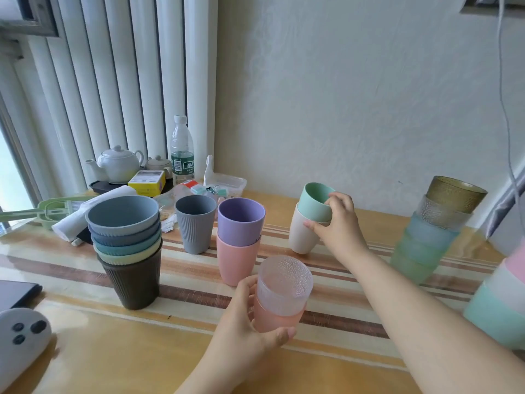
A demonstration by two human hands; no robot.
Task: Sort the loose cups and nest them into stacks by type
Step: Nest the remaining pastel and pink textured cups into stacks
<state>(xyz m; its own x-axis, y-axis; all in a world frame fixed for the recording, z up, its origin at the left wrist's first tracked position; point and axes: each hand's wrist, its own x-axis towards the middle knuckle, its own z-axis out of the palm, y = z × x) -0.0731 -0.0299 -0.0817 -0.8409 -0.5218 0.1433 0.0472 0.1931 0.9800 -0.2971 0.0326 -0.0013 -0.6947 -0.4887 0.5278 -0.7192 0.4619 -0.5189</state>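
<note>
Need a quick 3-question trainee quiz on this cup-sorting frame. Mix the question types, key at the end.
1. True or false: the left hand holds two nested dimpled translucent cups.
2. Which cup does the right hand have its grip on?
A. the mint cup sitting tilted in the cream cup
B. the purple cup nested in the pink cup
C. the loose grey ribbed cup
3. Fill in: the top cup of the tall textured stack at the right is ____ in colour.

Key: 1 true; 2 A; 3 amber.
</note>
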